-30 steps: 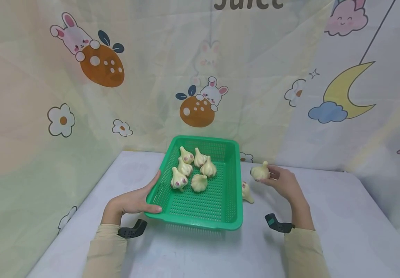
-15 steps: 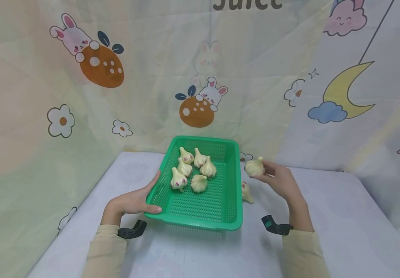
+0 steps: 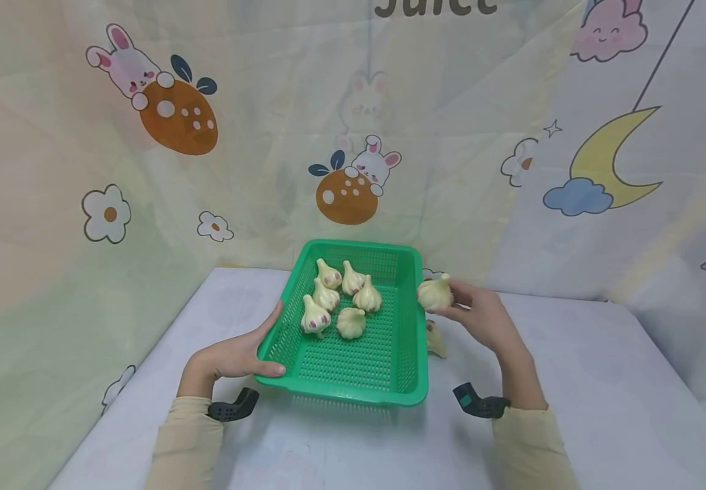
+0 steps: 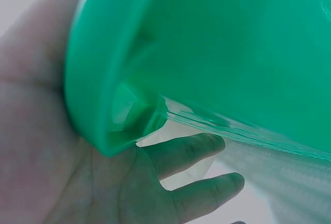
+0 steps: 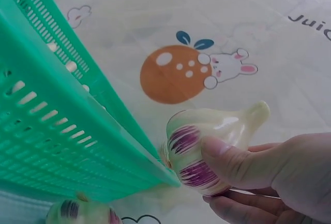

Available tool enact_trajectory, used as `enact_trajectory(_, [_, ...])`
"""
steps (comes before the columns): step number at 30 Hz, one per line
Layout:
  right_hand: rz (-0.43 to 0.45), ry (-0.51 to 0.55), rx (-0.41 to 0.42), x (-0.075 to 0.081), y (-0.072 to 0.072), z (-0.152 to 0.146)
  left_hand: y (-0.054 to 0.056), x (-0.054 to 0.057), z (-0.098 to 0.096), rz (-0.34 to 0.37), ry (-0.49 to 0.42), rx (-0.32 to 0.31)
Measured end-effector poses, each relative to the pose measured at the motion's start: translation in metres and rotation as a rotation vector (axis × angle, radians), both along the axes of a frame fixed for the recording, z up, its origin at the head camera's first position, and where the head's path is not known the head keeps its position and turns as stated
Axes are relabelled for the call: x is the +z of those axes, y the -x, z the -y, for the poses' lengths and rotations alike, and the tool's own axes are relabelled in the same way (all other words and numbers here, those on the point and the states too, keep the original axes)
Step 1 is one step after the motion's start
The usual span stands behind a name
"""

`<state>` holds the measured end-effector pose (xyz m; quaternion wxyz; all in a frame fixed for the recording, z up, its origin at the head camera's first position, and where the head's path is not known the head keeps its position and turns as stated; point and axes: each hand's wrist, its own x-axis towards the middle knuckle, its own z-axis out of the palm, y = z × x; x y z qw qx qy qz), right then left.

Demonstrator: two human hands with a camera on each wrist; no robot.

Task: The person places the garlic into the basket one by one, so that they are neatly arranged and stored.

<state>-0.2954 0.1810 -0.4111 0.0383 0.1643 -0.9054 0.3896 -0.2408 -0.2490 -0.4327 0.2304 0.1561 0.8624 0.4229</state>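
My left hand [image 3: 236,355] holds the near left corner of a green plastic basket [image 3: 353,395], its thumb lying over the rim. In the left wrist view, two fingers [image 4: 189,151] stretch out below the rim. Several garlic bulbs [image 3: 350,323] lie inside the basket, mostly toward its left and far side. My right hand [image 3: 481,316] pinches another garlic bulb [image 5: 207,136] between thumb and fingers. That bulb is level with the basket's right rim, just outside it, with its stem up. Whether it touches the rim cannot be told.
One more garlic bulb [image 3: 436,340] lies on the white table [image 3: 604,381] beside the basket's right wall, partly hidden by it. A patterned cloth backdrop [image 3: 267,170] rises behind the table. Each wrist wears a black camera mount [image 3: 480,401].
My right hand has moved left with its garlic bulb, from beyond the table bulb up to the basket's right rim. The left hand and the basket have stayed put.
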Motion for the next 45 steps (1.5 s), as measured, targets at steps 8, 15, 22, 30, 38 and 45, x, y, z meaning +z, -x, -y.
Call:
enact_trajectory(8, [0.001,0.026,0.042,0.003,-0.004,0.014,0.0,0.0,0.0,-0.003,-0.002,-0.001])
enact_trajectory(15, [0.007,0.039,0.066,0.003,-0.007,0.026,0.0,0.0,0.0,-0.004,0.003,0.001])
enact_trajectory(22, [-0.015,0.022,0.104,0.002,-0.01,0.037,0.0,0.001,-0.001,-0.005,0.004,0.004])
enact_trajectory(30, [-0.013,0.005,0.172,0.0,-0.014,0.052,0.0,-0.001,-0.001,-0.011,0.007,0.003])
enact_trajectory(38, [0.049,-0.037,0.182,0.002,-0.02,0.066,-0.001,0.001,0.001,-0.024,0.013,-0.007])
enact_trajectory(45, [0.088,-0.032,0.187,0.003,-0.024,0.074,0.0,0.0,0.0,-0.018,0.0,-0.007])
